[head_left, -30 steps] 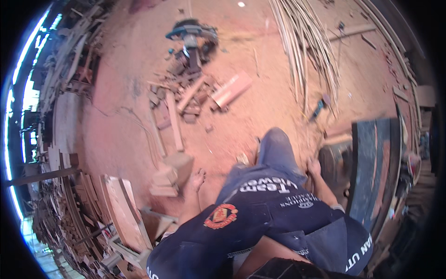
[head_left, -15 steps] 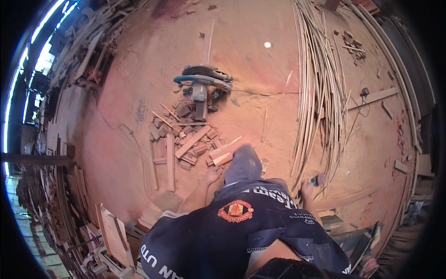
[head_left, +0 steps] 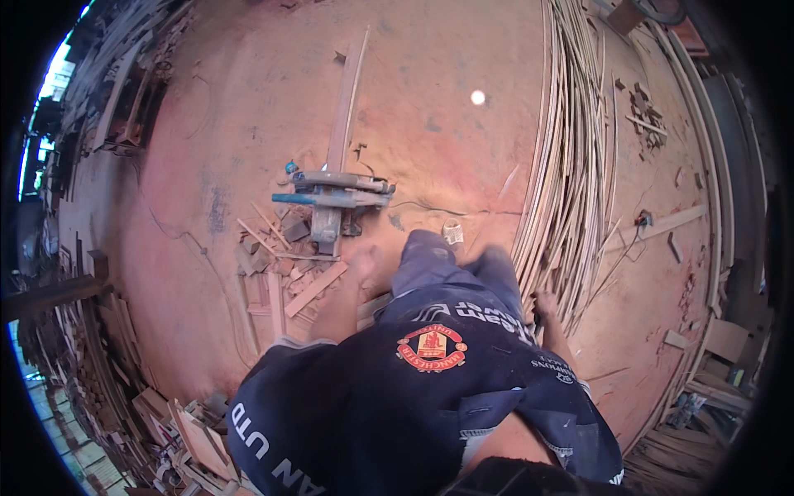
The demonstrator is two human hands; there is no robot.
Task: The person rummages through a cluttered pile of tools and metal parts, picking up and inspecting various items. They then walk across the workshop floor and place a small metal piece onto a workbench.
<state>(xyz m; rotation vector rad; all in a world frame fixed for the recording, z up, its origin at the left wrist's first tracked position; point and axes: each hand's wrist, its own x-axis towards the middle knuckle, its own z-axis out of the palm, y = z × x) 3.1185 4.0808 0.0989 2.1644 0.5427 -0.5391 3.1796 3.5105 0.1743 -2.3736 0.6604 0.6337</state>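
Standing ahead of the left fingers (head_left: pixel 363 256) is a saw (head_left: pixel 332 200); wooden strips (head_left: pixel 572 165) lie beside the right fingers (head_left: pixel 544 302); their grip cannot be told.

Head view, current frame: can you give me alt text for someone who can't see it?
A dark-shirted person, seen from above, has the left hand near a saw and wood offcuts, the right hand by the near ends of long strips; any grip is unclear. Dusty floor surrounds them, with stacked wood along the left edge.
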